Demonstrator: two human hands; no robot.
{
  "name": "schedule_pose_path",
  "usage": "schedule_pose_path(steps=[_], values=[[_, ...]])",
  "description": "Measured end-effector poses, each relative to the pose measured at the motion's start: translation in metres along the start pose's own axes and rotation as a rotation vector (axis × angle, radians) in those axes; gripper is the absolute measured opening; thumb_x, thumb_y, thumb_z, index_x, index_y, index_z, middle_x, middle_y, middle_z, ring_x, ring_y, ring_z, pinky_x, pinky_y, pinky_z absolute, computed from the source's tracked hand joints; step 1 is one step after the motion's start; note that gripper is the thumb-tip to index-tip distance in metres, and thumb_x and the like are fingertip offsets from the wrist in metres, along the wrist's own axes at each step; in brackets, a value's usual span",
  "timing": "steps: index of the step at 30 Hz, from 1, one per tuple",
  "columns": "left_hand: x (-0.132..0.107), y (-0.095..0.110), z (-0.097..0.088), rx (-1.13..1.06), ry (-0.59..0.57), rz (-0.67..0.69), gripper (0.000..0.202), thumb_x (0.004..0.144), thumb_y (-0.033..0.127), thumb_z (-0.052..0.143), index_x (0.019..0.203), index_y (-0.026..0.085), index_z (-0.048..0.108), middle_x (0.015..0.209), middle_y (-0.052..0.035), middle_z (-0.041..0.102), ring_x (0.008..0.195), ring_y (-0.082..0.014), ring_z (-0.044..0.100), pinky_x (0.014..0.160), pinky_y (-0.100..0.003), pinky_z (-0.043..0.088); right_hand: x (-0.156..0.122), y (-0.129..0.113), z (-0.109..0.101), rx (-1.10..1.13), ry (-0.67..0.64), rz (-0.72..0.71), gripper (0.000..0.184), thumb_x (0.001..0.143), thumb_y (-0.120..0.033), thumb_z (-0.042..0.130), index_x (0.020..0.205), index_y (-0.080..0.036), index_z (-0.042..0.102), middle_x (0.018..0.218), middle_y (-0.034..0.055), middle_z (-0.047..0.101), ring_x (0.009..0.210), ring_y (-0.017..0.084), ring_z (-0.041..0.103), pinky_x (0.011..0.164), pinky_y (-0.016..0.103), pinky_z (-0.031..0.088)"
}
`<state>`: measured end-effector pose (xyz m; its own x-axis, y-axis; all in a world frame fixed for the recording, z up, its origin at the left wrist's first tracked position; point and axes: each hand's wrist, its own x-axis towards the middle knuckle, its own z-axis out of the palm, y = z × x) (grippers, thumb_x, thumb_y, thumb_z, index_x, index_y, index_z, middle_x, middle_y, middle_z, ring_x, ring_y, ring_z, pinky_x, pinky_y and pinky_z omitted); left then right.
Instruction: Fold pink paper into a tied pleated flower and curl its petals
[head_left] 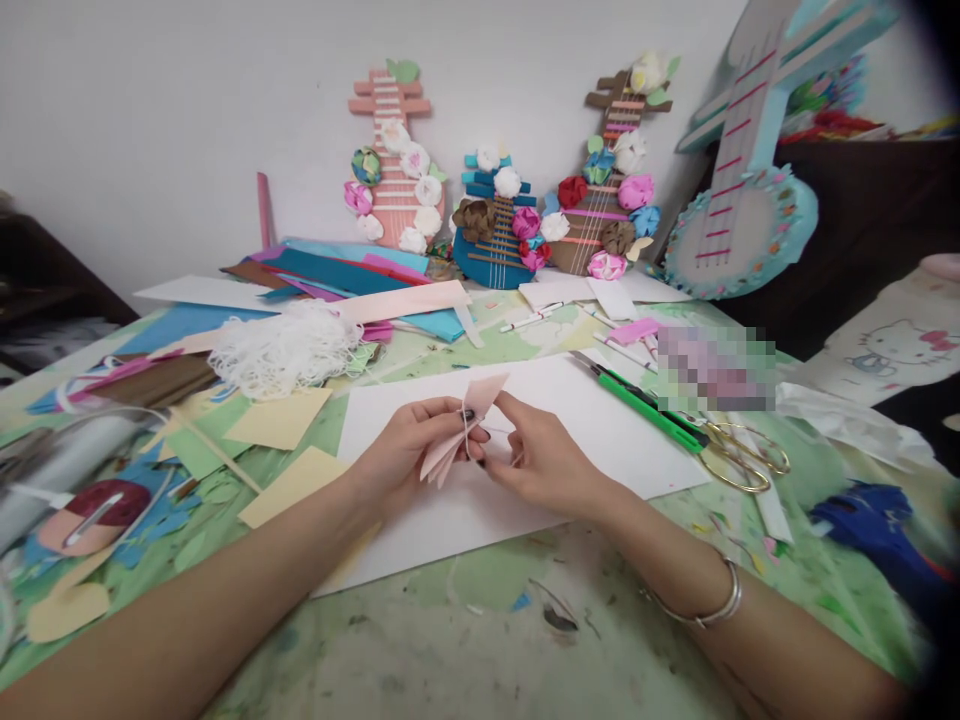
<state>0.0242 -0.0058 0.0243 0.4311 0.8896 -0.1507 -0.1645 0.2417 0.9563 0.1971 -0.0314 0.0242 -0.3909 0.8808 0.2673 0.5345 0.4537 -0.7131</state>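
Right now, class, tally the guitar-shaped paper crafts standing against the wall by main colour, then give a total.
Pink guitar craft: 1
Dark blue guitar craft: 1
Brown guitar craft: 1
Light blue guitar craft: 1
Total: 4

Folded pale pink paper piece, pleated like a fan and pinched at the waist by a thin white thread (wrapped round the middle, ends hard to trace). Flared upward into a pointed tip, lower folds splayed down and left. Held tilted above the white sheet, near centre of the cluttered table.
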Motion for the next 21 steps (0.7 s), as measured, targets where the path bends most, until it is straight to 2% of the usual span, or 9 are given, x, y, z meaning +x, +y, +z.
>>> schedule_pose_path(steps=[3,6,8,11,13,15,18,21], values=[[0.002,0.000,-0.003,-0.061,-0.007,-0.029,0.012,0.072,0.024,0.063,0.076,0.013,0.060,0.069,-0.0065,0.067,0.062,-0.0138,0.062,0.062,-0.027,0.050,0.002,0.011,-0.004,0.088,0.033,0.089,0.050,0.069,-0.009,0.043,0.116,-0.019,0.054,0.095,0.0038,0.065,0.054,0.008,0.049,0.055,0.024,0.039],[0.002,-0.001,-0.004,-0.053,-0.022,-0.041,0.014,0.072,0.026,0.065,0.077,0.014,0.062,0.071,-0.0063,0.068,0.065,-0.0140,0.063,0.061,-0.026,0.049,0.006,0.019,-0.009,0.317,0.112,0.182,0.040,0.069,-0.011,0.041,0.101,-0.016,0.063,0.103,0.0069,0.065,0.066,0.012,0.055,0.056,0.025,0.042],[0.002,-0.002,-0.004,-0.017,-0.025,-0.030,0.015,0.072,0.027,0.066,0.079,0.014,0.063,0.073,-0.0065,0.069,0.066,-0.0140,0.063,0.061,-0.025,0.048,0.007,0.019,-0.012,0.505,0.092,0.165,0.031,0.072,-0.014,0.043,0.094,-0.015,0.065,0.100,0.0075,0.065,0.071,0.013,0.056,0.061,0.026,0.044],[0.001,-0.004,-0.002,0.029,-0.035,-0.001,0.018,0.073,0.029,0.067,0.081,0.013,0.064,0.072,-0.0062,0.069,0.067,-0.0142,0.063,0.063,-0.025,0.048,0.007,0.010,-0.011,0.689,0.000,0.069,0.021,0.078,-0.024,0.053,0.091,-0.015,0.066,0.084,0.0049,0.065,0.070,0.012,0.057,0.067,0.027,0.045],[0.000,-0.004,0.000,0.060,-0.051,0.015,0.020,0.073,0.031,0.068,0.082,0.013,0.064,0.072,-0.0062,0.069,0.067,-0.0148,0.064,0.065,-0.026,0.048,0.006,0.005,-0.008,0.724,0.008,0.072,0.019,0.077,-0.028,0.060,0.089,-0.015,0.066,0.072,0.0027,0.063,0.068,0.012,0.057,0.067,0.027,0.045],[-0.001,-0.004,0.002,0.102,-0.084,0.022,0.022,0.074,0.032,0.068,0.085,0.013,0.066,0.078,-0.0077,0.071,0.071,-0.0153,0.065,0.070,-0.027,0.049,0.006,0.003,-0.005,0.714,0.084,0.138,0.019,0.077,-0.030,0.062,0.083,-0.013,0.068,0.065,0.0023,0.062,0.061,0.010,0.054,0.061,0.025,0.043],[-0.002,-0.002,0.003,0.138,-0.128,0.017,0.026,0.074,0.032,0.067,0.092,0.013,0.068,0.093,-0.0108,0.071,0.079,-0.0166,0.066,0.078,-0.029,0.050,0.006,0.004,-0.004,0.679,0.191,0.223,0.023,0.077,-0.033,0.061,0.073,-0.012,0.069,0.062,0.0024,0.062,0.055,0.008,0.049,0.053,0.022,0.039],[-0.001,-0.001,0.002,0.136,-0.155,0.022,0.027,0.075,0.031,0.067,0.096,0.013,0.068,0.097,-0.0119,0.070,0.085,-0.0187,0.066,0.083,-0.031,0.049,0.006,0.007,-0.004,0.657,0.213,0.222,0.022,0.075,-0.033,0.062,0.069,-0.013,0.070,0.059,0.0011,0.060,0.055,0.008,0.048,0.052,0.022,0.039]])
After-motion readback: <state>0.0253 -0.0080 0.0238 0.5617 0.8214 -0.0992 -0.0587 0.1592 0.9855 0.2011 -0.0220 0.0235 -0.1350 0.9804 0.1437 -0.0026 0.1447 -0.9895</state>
